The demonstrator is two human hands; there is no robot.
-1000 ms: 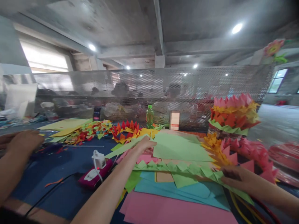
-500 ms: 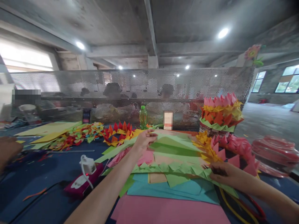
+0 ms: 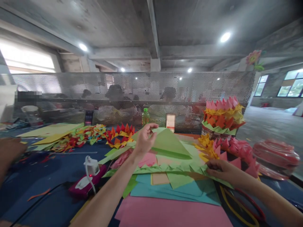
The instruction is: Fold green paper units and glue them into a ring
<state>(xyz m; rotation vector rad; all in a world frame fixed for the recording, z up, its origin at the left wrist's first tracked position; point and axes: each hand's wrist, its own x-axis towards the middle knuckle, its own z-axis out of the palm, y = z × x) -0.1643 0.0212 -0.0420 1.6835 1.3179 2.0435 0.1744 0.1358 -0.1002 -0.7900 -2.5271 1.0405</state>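
My left hand [image 3: 145, 138] is closed on the left corner of a light green paper sheet [image 3: 171, 143], which is tilted up off the pile. My right hand [image 3: 219, 169] has its fingers curled round the right end of a long green strip of folded paper points [image 3: 168, 168]. The strip lies across the front of the paper pile. Just beyond my right hand sits a chain of yellow folded paper points [image 3: 208, 148], beside a pink one [image 3: 240, 157]. Blue paper sheets [image 3: 175, 194] and pink sheets [image 3: 175, 212] lie nearest me.
A purple power strip [image 3: 86, 183] with a white charger stands at left. Red-handled scissors [image 3: 257, 206] lie at right. Behind are a green bottle [image 3: 145, 117], a tiered paper flower stack [image 3: 223, 115] and a perforated screen [image 3: 142, 85]. Another person's hand [image 3: 10, 154] shows at far left.
My left hand has raised the green sheet's corner, and the sheet now stands up more steeply. My right hand has shifted slightly left, staying on the folded strip.
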